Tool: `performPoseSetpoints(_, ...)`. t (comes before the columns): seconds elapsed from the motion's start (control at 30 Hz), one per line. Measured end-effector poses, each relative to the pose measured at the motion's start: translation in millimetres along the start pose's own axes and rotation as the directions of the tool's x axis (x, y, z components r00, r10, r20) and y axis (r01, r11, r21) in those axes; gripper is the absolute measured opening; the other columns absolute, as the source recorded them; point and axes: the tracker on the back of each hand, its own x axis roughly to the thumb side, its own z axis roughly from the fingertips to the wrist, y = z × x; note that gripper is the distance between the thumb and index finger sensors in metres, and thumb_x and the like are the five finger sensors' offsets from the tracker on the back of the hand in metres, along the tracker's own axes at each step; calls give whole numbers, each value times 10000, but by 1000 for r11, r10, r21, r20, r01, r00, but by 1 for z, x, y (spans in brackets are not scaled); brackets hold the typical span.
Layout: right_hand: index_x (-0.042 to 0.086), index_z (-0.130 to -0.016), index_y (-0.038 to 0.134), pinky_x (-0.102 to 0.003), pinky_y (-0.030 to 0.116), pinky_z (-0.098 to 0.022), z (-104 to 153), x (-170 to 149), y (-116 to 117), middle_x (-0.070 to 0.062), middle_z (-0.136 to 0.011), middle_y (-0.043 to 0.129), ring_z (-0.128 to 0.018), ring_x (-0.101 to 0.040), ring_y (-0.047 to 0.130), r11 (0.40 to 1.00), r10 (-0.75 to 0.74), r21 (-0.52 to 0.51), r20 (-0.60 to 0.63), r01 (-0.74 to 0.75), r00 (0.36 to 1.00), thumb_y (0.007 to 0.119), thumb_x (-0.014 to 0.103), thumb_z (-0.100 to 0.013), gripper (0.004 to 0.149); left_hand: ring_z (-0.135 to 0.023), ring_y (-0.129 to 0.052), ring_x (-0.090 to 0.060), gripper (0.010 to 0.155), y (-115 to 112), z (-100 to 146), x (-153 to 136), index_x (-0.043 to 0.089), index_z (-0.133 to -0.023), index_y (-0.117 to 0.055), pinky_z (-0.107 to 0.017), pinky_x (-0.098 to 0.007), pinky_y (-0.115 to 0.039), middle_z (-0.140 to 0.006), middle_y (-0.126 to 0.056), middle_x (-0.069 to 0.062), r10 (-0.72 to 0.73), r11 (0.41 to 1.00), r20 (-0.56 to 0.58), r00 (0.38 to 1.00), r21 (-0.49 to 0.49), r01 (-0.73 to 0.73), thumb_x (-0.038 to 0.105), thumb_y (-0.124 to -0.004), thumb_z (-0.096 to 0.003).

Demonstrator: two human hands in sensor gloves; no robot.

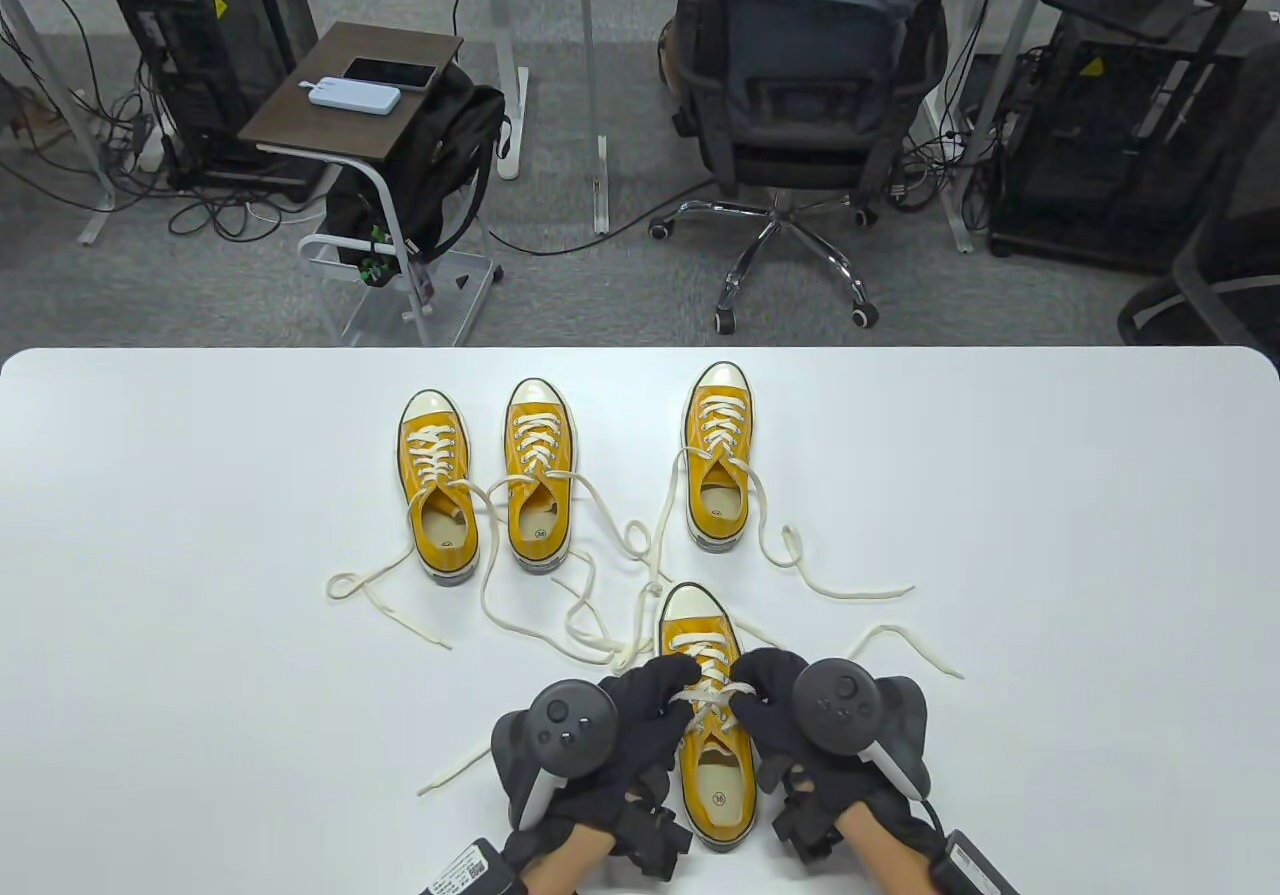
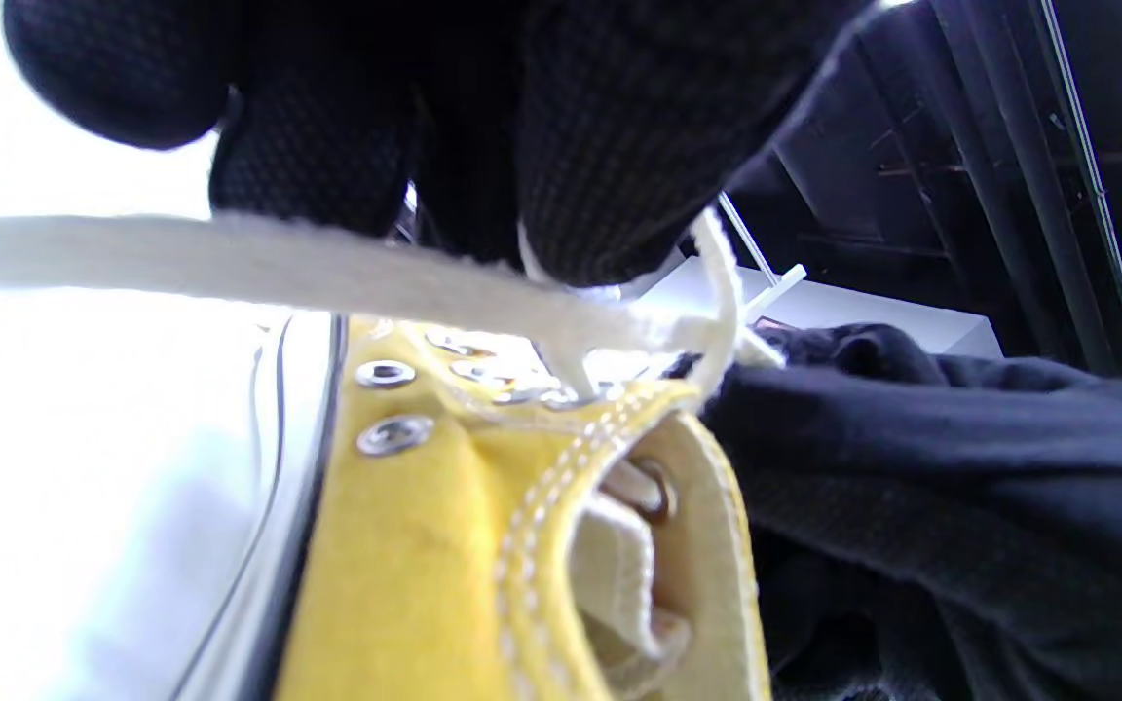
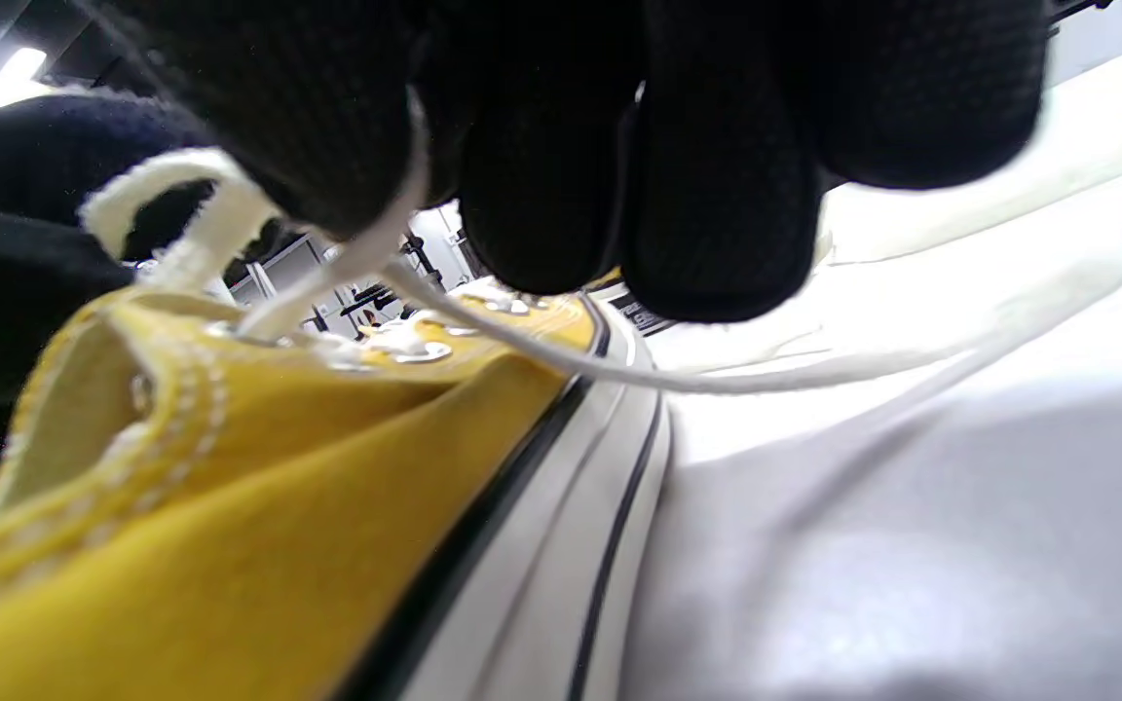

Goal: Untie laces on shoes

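The nearest yellow shoe (image 1: 708,725) stands on the white tabletop (image 1: 1050,555) at its near edge, toe pointing away, and its cream lace (image 1: 705,700) is still crossed in a knot over the tongue, so this looks like the one left to undo. The left hand (image 1: 610,725) and the right hand (image 1: 800,725) flank it, fingers (image 2: 610,175) curled and pinching the lace at the knot from either side, probably to draw the strands apart without the light shoe sliding. The right wrist view shows a strand caught under the fingers (image 3: 327,127) and running off across the tabletop. Farther back three more yellow shoes (image 1: 530,475) stand in a row, toes away, their laces (image 1: 590,585) already trailing loose over the tabletop, seemingly kept apart as finished work.
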Motion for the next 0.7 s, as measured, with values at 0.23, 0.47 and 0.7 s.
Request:
performPoseSetpoints(0.23, 224, -778, 777, -542, 802, -402, -1, -10, -6, -124, -733, 934, -516, -360, 981, 999, -9, -46, -47, 6, 999, 839, 393, -434, 388, -691, -910, -340, 387, 6, -1, -5, 353, -836, -861, -516, -513, -789, -830, -884, -33, 49, 998, -54, 997, 46, -46, 401, -834, -452)
performPoseSetpoints(0.47, 238, -758, 783, -530, 817, -379, -3, -10, -10, -107, -706, 948, -492, -350, 993, 996, 19, -85, -52, -23, 998, 863, 414, -413, 395, -695, -905, -363, 380, 14, -2, -13, 321, -794, -872, -509, -522, -788, -847, -879, -52, 86, 994, -109, 990, 81, -77, 486, -794, -460)
performPoseSetpoints(0.7, 220, -802, 779, -527, 816, -379, -6, -18, -18, -114, -730, 943, -493, -351, 994, 993, -26, -120, -89, 15, 996, 839, 366, -438, 397, -721, -885, -356, 417, 19, -3, -15, 290, -876, -790, -518, -515, -784, -905, -816, -68, 115, 988, -117, 986, 116, -101, 381, -793, -469)
